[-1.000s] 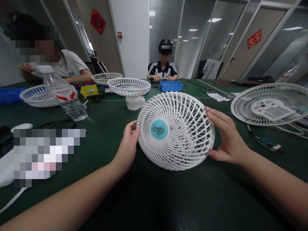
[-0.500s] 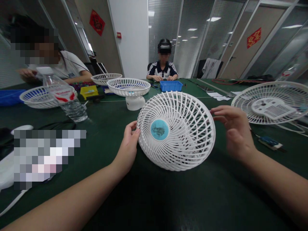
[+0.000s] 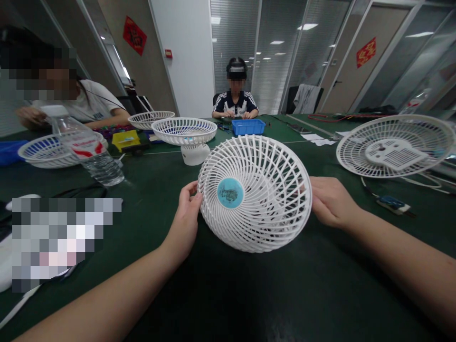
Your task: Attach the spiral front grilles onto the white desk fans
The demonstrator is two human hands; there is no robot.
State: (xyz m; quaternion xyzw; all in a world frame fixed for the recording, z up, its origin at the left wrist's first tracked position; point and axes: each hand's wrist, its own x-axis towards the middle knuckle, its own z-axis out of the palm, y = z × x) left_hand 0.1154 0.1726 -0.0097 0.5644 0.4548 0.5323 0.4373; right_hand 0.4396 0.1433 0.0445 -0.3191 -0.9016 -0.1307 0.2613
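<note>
A round white fan grille (image 3: 270, 199) with spiral ribs and a light-blue centre badge stands tilted in front of me, its ribbed face toward me. My left hand (image 3: 185, 209) is closed on its left rim, thumb in front and fingers partly behind. At the right rim, my right hand (image 3: 331, 199) is closed on the edge, with most of its fingertips hidden behind the grille. What lies behind the ribs shows only faintly.
Left are a water bottle (image 3: 87, 147), a white fan on a base (image 3: 194, 153) and other grilles. A large rear grille (image 3: 392, 133) and a small circuit board (image 3: 393, 204) lie right. A blue tray (image 3: 248, 127) stands before a co-worker (image 3: 235, 102); another person (image 3: 96, 102) sits left.
My right hand, earlier apart from the rim with its fingers loosely bent, has come in and closed on the grille's right edge. My left hand keeps its hold. The view has turned slightly right.
</note>
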